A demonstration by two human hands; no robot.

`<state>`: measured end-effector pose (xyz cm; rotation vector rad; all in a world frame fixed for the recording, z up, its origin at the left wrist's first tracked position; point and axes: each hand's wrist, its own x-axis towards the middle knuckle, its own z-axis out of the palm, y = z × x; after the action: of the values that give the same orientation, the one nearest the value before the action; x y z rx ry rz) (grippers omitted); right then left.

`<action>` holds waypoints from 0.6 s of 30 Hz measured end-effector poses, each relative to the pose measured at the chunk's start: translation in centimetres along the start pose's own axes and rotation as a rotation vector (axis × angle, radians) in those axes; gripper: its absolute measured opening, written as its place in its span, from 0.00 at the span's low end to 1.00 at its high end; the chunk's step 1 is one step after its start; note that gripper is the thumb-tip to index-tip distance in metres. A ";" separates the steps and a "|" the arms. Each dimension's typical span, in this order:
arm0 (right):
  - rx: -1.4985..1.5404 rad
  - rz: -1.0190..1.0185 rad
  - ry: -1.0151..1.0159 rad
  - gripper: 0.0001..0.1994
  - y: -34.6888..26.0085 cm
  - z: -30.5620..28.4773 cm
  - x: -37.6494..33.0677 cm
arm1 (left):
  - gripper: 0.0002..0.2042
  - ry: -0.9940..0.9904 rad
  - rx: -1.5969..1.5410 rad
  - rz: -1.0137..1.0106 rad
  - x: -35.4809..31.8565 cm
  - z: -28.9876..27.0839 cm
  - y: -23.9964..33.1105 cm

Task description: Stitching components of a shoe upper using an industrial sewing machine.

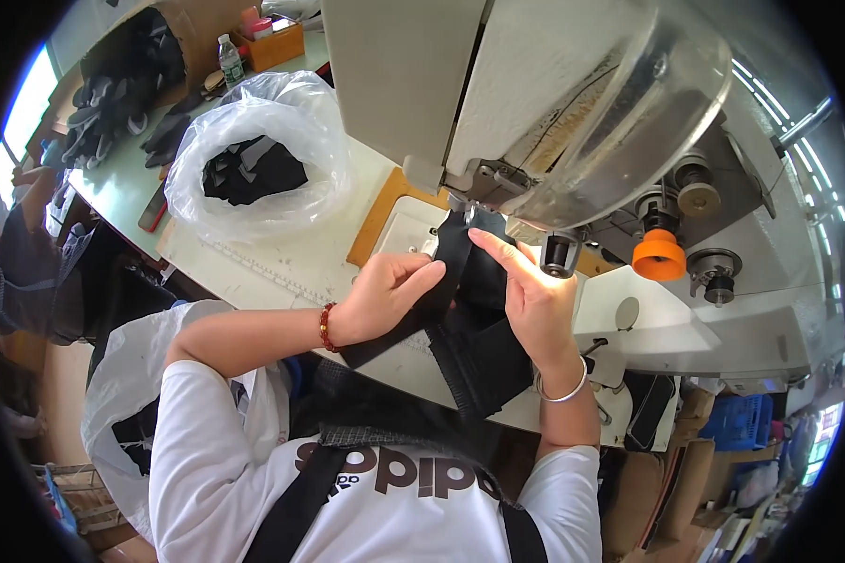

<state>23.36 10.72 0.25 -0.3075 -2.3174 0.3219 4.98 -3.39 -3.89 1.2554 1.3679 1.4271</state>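
At the centre of the view, under the head of a large off-white industrial sewing machine (498, 84), a black woven fabric strap (446, 272) lay across a black fabric panel (483, 361) on the pale machine bed (399, 230). The left hand (380, 296), wearing a red bead bracelet (326, 327) at the wrist, was curled shut around the strap, pinching it just at nine o'clock from the needle area. The right hand (535, 300), with a silver bangle (561, 389) on its wrist, had its index finger stretched out flat and pressed onto the top of the strap towards twelve o'clock, its other fingers loosely bent against the panel; it held nothing closed inside it. The strap ran from under the machine head down to seven o'clock, past the left palm. The panel hung off the bed edge towards six o'clock. At ten o'clock from the hands a clear plastic bag (253, 169) holding black pieces sat on the white worktable (263, 267). At three o'clock an orange cone-shaped part (659, 255) stood on the machine's side
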 end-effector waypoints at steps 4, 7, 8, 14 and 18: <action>-0.137 0.017 -0.066 0.26 0.0 -0.2 -0.3 | 0.11 0.249 0.514 0.632 1.8 -1.9 -1.5; -0.096 0.012 -0.041 0.26 0.0 0.0 -0.2 | 0.18 0.256 1.026 1.143 4.5 -4.5 -0.7; -0.063 0.014 -0.043 0.26 -0.1 0.0 -0.3 | 0.19 0.190 1.102 1.262 5.2 -5.2 -0.1; -0.070 0.081 -0.051 0.24 0.2 0.4 -0.7 | 0.09 -0.041 1.167 1.586 7.5 -5.2 2.1; -0.062 0.175 -0.075 0.20 0.4 1.0 -1.6 | 0.09 0.078 1.102 1.530 7.5 -3.5 1.8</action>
<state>23.82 10.45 -1.59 -0.5392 -2.3823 0.3527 0.12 2.94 -0.89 3.4665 1.1584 1.4886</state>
